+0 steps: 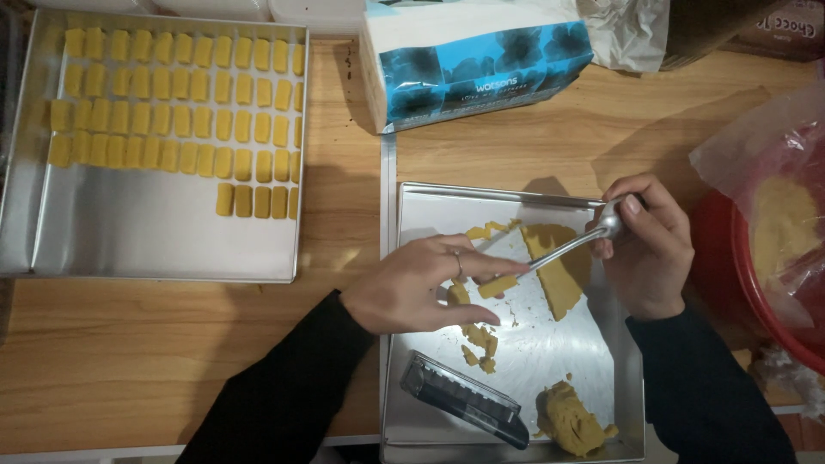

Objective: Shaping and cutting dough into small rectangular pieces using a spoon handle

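Observation:
My right hand grips the handle of a metal knife whose blade slants down-left over a metal tray. My left hand reaches in from the left; its thumb and fingers pinch a small yellow dough piece at the blade's tip. A flattened slab of yellow dough lies just right of the blade. Dough scraps lie below my left hand. A lump of dough sits at the tray's near edge beside a dark rectangular cutter.
A second metal tray at the left holds several rows of cut yellow dough pieces. A tissue pack stands at the back. A red bowl with bagged dough is at the right. All rest on a wooden table.

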